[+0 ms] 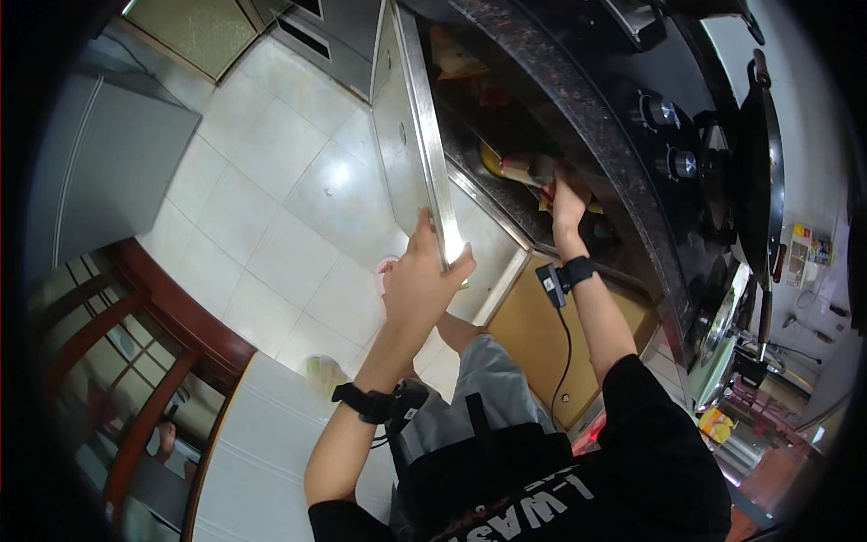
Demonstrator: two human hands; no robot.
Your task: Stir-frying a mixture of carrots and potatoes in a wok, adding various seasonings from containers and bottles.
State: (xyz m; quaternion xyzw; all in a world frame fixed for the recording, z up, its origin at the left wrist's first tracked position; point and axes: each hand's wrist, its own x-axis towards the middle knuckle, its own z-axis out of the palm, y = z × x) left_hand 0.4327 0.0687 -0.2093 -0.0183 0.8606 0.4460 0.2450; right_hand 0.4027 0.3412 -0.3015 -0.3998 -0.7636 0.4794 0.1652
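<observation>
My left hand [428, 267] grips the metal-framed edge of an open cabinet door [406, 135], its thumb on one side and its fingers on the other. Reaching into the dark cabinet below the counter, my right hand [570, 193] is at a jar or similar container [527, 169]; its fingers are partly hidden in shadow, so its hold cannot be made out. A yellow round item [490, 160] lies beside that container. Red and yellow packaging [546, 199] shows just under my right hand. Deeper in the cabinet are orange and red packets [457, 57].
Above the cabinet runs a dark speckled stone countertop [569, 74] with a gas stove's knobs [660, 112] and a wok [762, 176]. A closed wooden cabinet door [562, 332] is near my legs. At the left stand a grey refrigerator [122, 162] and a red-brown wooden chair [169, 318].
</observation>
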